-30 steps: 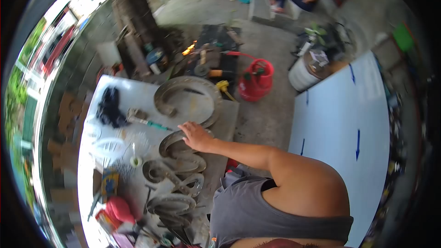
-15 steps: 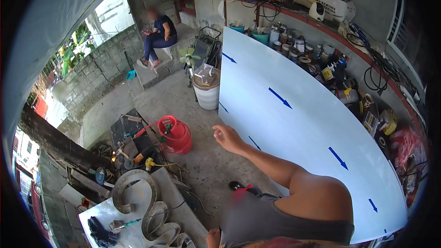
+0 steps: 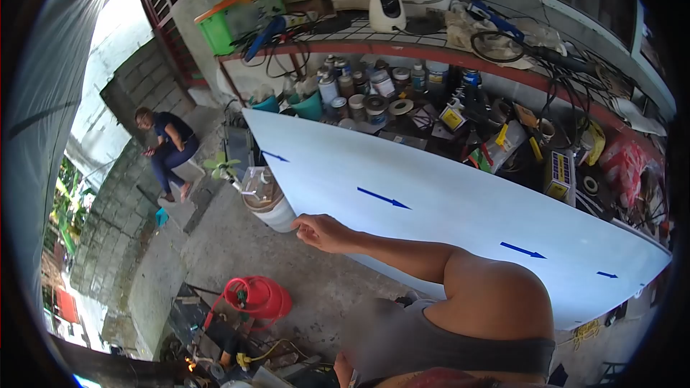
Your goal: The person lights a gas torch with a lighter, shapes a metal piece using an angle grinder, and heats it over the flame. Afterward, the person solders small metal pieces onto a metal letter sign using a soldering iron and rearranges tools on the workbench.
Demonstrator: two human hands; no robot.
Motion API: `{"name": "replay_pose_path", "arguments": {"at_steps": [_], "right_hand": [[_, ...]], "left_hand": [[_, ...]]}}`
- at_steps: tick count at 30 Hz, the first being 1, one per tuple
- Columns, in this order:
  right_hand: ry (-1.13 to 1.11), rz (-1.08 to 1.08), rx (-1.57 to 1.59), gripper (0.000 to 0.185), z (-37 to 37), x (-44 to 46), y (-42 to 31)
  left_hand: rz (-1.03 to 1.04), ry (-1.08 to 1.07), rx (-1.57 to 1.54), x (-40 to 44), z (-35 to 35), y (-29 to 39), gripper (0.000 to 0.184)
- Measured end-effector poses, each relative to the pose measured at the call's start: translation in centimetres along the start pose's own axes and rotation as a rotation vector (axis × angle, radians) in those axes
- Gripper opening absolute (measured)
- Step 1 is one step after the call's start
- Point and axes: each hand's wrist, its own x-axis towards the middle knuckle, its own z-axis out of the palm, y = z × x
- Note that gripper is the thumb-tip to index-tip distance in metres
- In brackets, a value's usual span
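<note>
A large pale blue-white sheet with dark blue arrows stuck on it stands tilted at the right. In front of its lower left part, my right hand hangs in the air with loosely curled fingers and nothing visible in them. Whether it touches the sheet I cannot make out. Only a bit of my left hand shows at the bottom edge, close to my body, and its fingers are hidden.
Behind the sheet runs a cluttered shelf with cans and tools below it. A white bucket stands at the sheet's left end. A red gas cylinder is on the floor. Further back sits a person on a concrete step.
My view has swung right and up, so the shelf shows more fully and the metal strips at lower left are out of view. My right hand's fingers are curled more.
</note>
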Motion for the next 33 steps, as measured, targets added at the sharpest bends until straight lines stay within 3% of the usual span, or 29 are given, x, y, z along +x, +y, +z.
{"name": "replay_pose_path", "arguments": {"at_steps": [3, 8, 12, 16, 19, 24, 26, 28, 30, 33], "right_hand": [[0.008, -0.01, -0.073, 0.027, -3.4, 0.2, 0.0], [0.113, 0.075, -0.113, 0.031, -9.5, -2.7, -0.1], [0.341, 0.202, -0.097, 0.03, -11.5, -7.7, 1.8], [0.437, 0.471, 0.032, 0.022, -8.9, -11.9, 3.5], [0.219, 0.571, -0.091, 0.023, -3.6, -12.6, 4.6], [-0.283, 0.343, -0.141, 0.026, 6.5, -7.6, 1.3], [-0.408, 0.314, -0.126, 0.027, 9.6, -6.3, 0.2], [-0.501, 0.148, -0.134, 0.027, 12.3, -5.5, 0.1], [-0.56, 0.152, -0.153, 0.028, 13.8, -5.1, -0.1], [-0.627, 0.151, -0.174, 0.027, 15.7, -5.4, 1.0]], "left_hand": [[0.024, -0.131, 0.157, 5.5, -0.3, 1.6, 0.032], [-0.083, -0.38, 0.114, 11.3, -4.5, 4.1, 0.032], [-0.027, -0.465, 0.008, 14.7, -9.2, 9.4, 0.03], [-0.008, -0.348, -0.333, 18.7, -8.8, 5.7, 0.03], [-0.195, -0.291, -0.477, 17.9, -9.7, 2.3, 0.033], [-0.694, -0.29, -0.542, 10.3, -8.9, -10.2, 0.034], [-0.742, -0.271, -0.539, 6.1, -9.0, -15.4, 0.032], [-0.752, -0.276, -0.479, 2.3, -8.2, -19.7, 0.029], [-0.682, -0.31, -0.383, -0.6, -6.2, -24.0, 0.027], [-0.665, -0.443, -0.423, -0.3, -5.8, -23.8, 0.025]]}}
